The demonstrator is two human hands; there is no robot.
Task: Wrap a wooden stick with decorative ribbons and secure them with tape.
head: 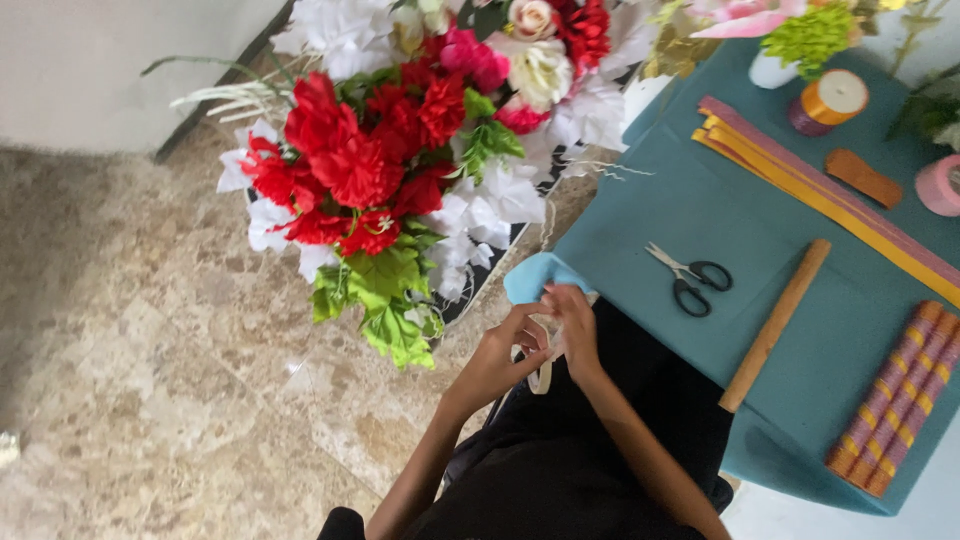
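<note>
A: Tape roll (541, 375), small and pale, is held low over the lap, just off the near corner of the table (700, 215). What step is judged to be in hand?

B: The tape end appears to be picked at or peeled. The left hand (497, 362) is curled round the roll, fingers closed on it; the right hand (572, 325) is pinched at its upper edge, fingertips nearly together. Whether a free end is already gripped cannot be told.

A: What is called for next?

B: Probably a steady pull of the strip, with the roll kept braced. A cut would then be needed, and the scissors (690, 276) lie closed on the teal cloth, near the right hand.

A: And room for moving?

B: From largest down: the marble floor (150, 350) is open to the left. The flowers (390, 160) crowd close above the hands, leaves hanging almost to them. The table corner is just beside the right hand. The wooden stick (775, 325) overhangs the near edge, and the paper rolls (895, 400) lie close to the right-hand edge, well apart from the hands.
</note>
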